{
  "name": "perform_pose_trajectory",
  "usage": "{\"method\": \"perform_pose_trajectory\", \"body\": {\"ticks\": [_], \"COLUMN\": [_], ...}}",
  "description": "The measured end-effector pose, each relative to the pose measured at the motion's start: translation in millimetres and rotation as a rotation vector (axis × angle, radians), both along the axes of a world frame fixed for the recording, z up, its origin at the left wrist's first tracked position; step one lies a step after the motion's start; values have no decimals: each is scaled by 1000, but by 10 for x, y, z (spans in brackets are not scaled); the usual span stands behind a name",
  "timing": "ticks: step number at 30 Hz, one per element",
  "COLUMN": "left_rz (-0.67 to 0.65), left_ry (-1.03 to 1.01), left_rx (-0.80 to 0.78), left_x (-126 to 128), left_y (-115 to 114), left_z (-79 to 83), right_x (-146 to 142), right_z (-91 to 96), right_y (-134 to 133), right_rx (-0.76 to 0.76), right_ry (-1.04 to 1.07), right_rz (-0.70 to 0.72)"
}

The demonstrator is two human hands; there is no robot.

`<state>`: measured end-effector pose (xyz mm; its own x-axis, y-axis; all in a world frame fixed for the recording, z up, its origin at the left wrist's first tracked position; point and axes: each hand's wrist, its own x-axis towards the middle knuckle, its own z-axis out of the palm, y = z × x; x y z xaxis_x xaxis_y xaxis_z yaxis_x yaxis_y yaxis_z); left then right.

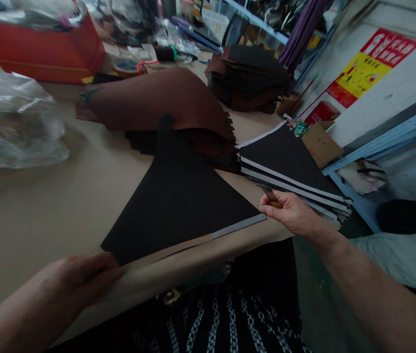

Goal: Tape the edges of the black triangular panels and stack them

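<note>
Left hand (79, 277) pinches the black panel (182, 196) at its left corner, apt for likely light, pliable material; right hand (292, 212) grips a tool (270, 194).

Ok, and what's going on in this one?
A person is handling a black piece on a tan-covered table. The left hand is at the piece's left corner, while the right hand holds a small flat tool by its right corner. A grey strip covers only the right part of the near edge. Similar grey-edged black pieces lie stacked to the right, with brown sheets piled behind.
</note>
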<state>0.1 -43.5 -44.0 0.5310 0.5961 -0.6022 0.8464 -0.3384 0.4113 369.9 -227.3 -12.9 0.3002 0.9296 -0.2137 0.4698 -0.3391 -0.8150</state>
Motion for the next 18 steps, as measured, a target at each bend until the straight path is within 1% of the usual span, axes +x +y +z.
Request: {"method": "perform_pose_trajectory", "body": {"ticks": [2, 4, 7, 9, 11, 13, 16, 18], "left_rz": [-32, -34, -26, -20, 10, 50, 121, 236], "left_ry": [70, 100, 20, -15, 0, 26, 48, 85], "left_rx": [-23, -32, -11, -23, -64, -98, -88, -22], "left_x": [74, 132, 131, 49, -100, -310, -722, -1050], "left_y": [-29, -64, -94, -77, -25, 53, 204, 323], "left_z": [104, 193, 253, 258, 270, 313, 438, 534], "right_x": [-64, -106, -125, -129, -145, -173, -217, -233], "right_z": [-10, -80, -201, -237, -239, -235, -258, -292], "right_y": [94, 167, 209, 203, 192, 189, 191, 188], "right_rx": [-12, -47, -84, -112, -144, -168, -194, -204], "right_ry": [157, 175, 28, -101, -216, -296, -370, -403], "right_rz": [51, 84, 167, 227, 256, 263, 272, 254]}}
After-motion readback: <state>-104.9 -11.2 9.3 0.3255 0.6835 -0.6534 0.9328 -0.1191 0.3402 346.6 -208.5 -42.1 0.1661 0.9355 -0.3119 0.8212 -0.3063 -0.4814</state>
